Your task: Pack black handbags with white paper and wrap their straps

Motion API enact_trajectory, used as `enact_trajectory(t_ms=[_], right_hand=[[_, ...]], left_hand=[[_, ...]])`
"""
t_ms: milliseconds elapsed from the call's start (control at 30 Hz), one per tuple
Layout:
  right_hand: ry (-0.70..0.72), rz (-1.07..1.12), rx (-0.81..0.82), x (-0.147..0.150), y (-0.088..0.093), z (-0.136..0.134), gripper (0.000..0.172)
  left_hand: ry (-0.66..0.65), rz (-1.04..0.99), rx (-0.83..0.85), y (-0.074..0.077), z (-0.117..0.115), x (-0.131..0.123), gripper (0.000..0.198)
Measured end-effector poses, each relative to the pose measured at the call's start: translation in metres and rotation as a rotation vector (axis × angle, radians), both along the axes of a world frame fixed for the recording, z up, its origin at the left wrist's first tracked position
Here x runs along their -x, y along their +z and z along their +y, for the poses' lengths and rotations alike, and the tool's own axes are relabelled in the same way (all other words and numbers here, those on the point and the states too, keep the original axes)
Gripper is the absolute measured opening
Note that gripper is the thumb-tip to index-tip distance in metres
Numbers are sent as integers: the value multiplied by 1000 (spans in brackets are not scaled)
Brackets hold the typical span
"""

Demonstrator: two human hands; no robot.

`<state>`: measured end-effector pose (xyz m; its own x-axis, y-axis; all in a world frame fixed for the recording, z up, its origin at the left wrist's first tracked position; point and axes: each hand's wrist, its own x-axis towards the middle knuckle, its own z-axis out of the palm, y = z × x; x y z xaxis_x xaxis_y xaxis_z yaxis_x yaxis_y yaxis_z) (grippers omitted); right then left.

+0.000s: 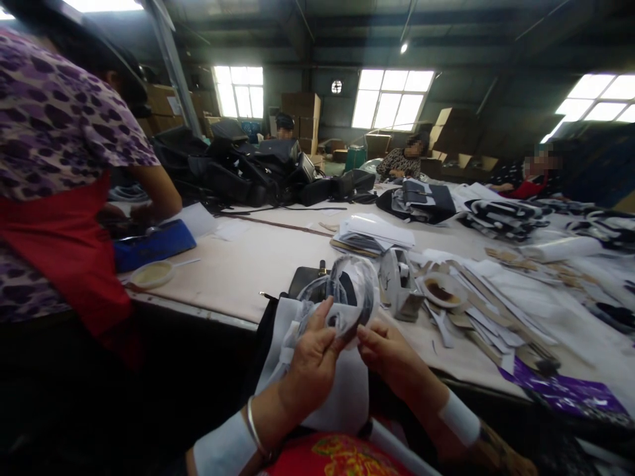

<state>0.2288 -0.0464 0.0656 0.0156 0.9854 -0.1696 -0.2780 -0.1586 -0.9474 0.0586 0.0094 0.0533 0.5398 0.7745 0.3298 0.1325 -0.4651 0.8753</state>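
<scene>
My left hand (313, 357) is closed on a looped strap wrapped in clear plastic film (368, 281), with the thumb pressing on top. My right hand (384, 347) pinches the lower right edge of the same loop. Beneath the hands, white sheet material (342, 396) covers a dark bag (303, 281) at the table's edge. Part of the bag and the far side of the loop are hidden by my hands and the sheet.
A grey tape dispenser (399, 284), a dish of brown liquid (442, 291) and paper strips (489, 324) lie to the right. Stacked sheets (372, 233) and black bags (238, 165) lie beyond. At left, a co-worker (64, 145) stands by a blue box (156, 244).
</scene>
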Motion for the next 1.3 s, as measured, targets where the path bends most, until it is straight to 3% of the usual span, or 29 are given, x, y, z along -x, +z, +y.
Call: enact_trajectory(t_ms=[100, 233, 300, 400, 467, 567, 667, 833, 900, 1000, 1133, 1300], right_hand=[[-79, 249, 133, 3, -5, 6, 45], [-143, 169, 121, 11, -5, 7, 40], [-117, -91, -38, 12, 0, 5, 32], [-134, -626, -405, 14, 1, 2, 21], [-170, -903, -590, 17, -4, 0, 20], [-198, -1083, -650, 20, -13, -2, 21], [-146, -836, -463, 18, -14, -1, 23], [-11, 83, 29, 5, -5, 7, 48], [-15, 253, 126, 3, -3, 11, 48], [-23, 323, 193, 4, -4, 16, 48], [-56, 312, 205, 9, -6, 19, 47], [-148, 188, 78, 13, -1, 15, 40]], left_hand=[[-12, 35, -123, -8, -3, 1, 27], [-31, 38, -124, -6, 1, 5, 22], [-130, -13, 72, 2, 6, 6, 21], [-265, -244, 593, 15, 11, 0, 32], [-223, -397, 878, 19, 12, -7, 39], [-126, -461, 1006, 20, 11, -16, 39], [-105, -374, 839, 20, 9, -14, 26], [-35, 6, 100, 11, 4, -2, 25], [-14, 96, -137, 4, 2, 0, 21], [-36, 201, -345, -5, 2, -2, 18], [-93, 296, -434, -9, 4, -7, 35], [-53, 232, -218, 8, 8, -1, 28]])
